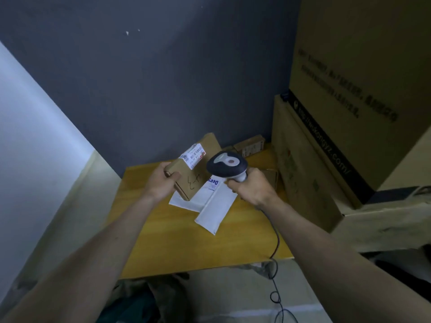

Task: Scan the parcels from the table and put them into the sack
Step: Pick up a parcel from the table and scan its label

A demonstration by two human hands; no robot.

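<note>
My left hand grips the near end of a brown cardboard parcel, tilted up over the yellow table; a white barcode label sits on its top face. My right hand holds the handle of a dark barcode scanner, whose head is just right of the label. Two white padded mailers lie on the table under the parcel and scanner. The sack is a dim shape below the table's front edge.
Small brown boxes lie at the table's back against the dark wall. Large stacked cardboard cartons stand at the right, close to my right hand. The scanner's cable runs over the table's front edge to the floor.
</note>
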